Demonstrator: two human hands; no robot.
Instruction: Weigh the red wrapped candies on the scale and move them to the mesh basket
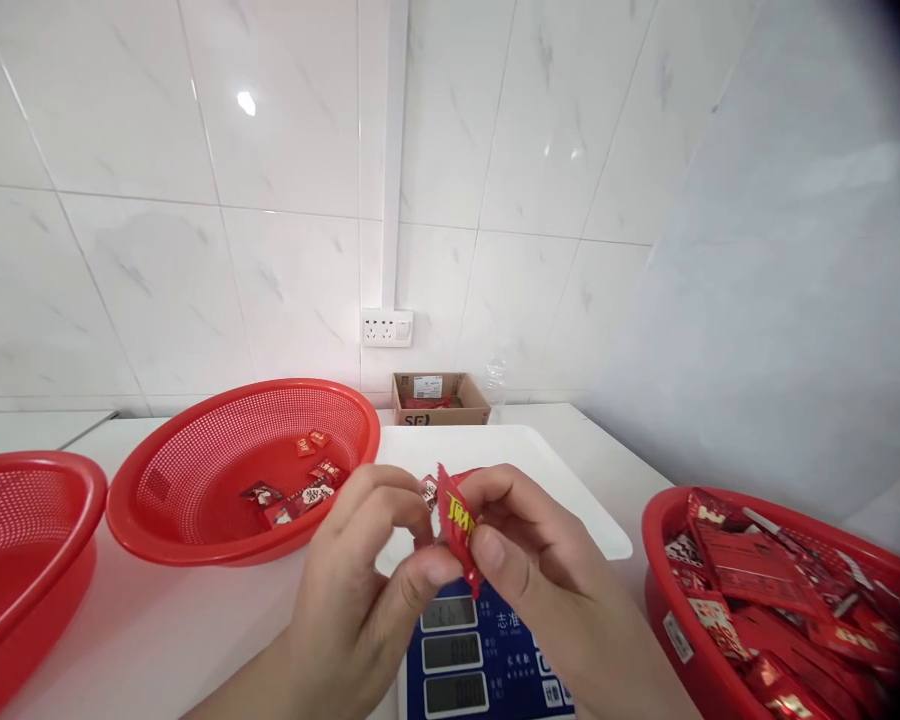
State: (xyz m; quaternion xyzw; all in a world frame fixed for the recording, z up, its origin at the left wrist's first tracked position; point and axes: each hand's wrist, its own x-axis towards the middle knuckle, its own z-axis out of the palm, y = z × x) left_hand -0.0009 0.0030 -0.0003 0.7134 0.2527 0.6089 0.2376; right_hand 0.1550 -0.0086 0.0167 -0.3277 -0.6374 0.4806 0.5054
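Note:
Both my hands meet over a digital scale with a white weighing pan. My left hand and my right hand each pinch a small red wrapped candy with yellow lettering, held between thumbs and forefingers. A second small wrapped piece seems to sit behind my left fingers. The scale's blue panel shows three displays below my hands.
A red mesh basket with a few red candies stands at the left centre. Another red basket is at the far left. A red basket full of red packets sits at the right. A cardboard box and a wall socket are behind.

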